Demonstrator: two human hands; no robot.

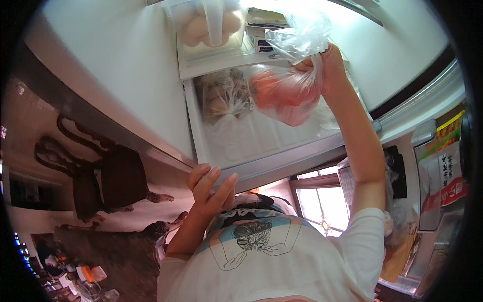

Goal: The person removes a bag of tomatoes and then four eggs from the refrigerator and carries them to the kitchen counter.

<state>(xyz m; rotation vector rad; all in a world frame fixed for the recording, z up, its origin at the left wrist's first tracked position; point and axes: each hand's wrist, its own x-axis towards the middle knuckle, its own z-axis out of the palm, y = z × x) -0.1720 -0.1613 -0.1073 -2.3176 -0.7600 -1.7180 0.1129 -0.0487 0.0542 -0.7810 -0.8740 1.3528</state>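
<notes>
My right hand (pixel 327 70) grips the gathered neck of a clear plastic bag (pixel 288 94) with red-orange round produce in it, perhaps tomatoes. The bag hangs over a pulled-out white refrigerator drawer (pixel 260 143). In the drawer's left part lies a tied clear bag (pixel 224 102) with brownish food that I cannot make out. My left hand (pixel 213 187) is at the drawer's front edge, near its left corner, fingers bent and apart, with nothing held. Whether its fingers touch the edge is unclear.
Above the drawer, a clear container (pixel 211 28) holds several eggs or similar round items, beside flat packages (pixel 266 19). The open refrigerator door at the right has shelves with a printed food packet (pixel 449 181). Dark wooden chairs (pixel 122 179) and a table (pixel 113 260) stand at the left.
</notes>
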